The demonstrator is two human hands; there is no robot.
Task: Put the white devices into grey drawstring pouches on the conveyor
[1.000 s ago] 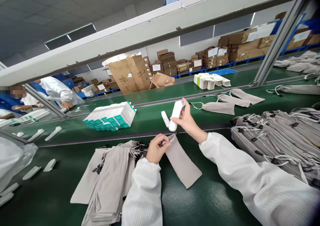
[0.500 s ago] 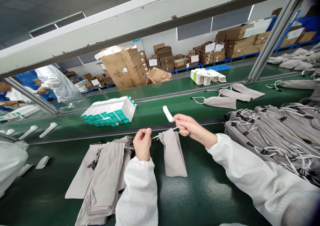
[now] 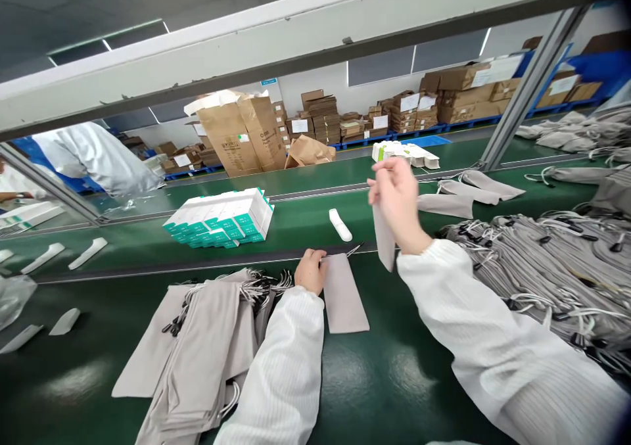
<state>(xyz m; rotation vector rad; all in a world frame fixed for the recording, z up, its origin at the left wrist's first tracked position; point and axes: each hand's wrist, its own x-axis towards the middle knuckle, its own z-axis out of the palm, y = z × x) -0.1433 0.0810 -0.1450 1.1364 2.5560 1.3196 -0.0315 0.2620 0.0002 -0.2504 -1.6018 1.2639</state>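
My right hand [image 3: 396,194] is raised over the conveyor, blurred, its fingers closed on a grey drawstring pouch [image 3: 384,240] that hangs below it. My left hand [image 3: 310,271] rests on the green table [image 3: 394,379], pinching the top end of a second grey pouch [image 3: 344,295] that lies flat. Just beyond, a white handheld device [image 3: 340,225] lies loose on the belt, between the two hands.
A stack of empty grey pouches [image 3: 207,346] lies to my left, and a big pile of corded pouches [image 3: 552,267] to my right. White and teal boxes [image 3: 221,218] and filled pouches [image 3: 468,192] sit on the belt. Another person [image 3: 93,156] works at far left. A slanted metal post [image 3: 522,96] stands at right.
My right hand first held the white device above a pouch, then both hands pulled the drawstrings. Now the right hand has swung up and right with a pouch; the left grips a pouch on the table.
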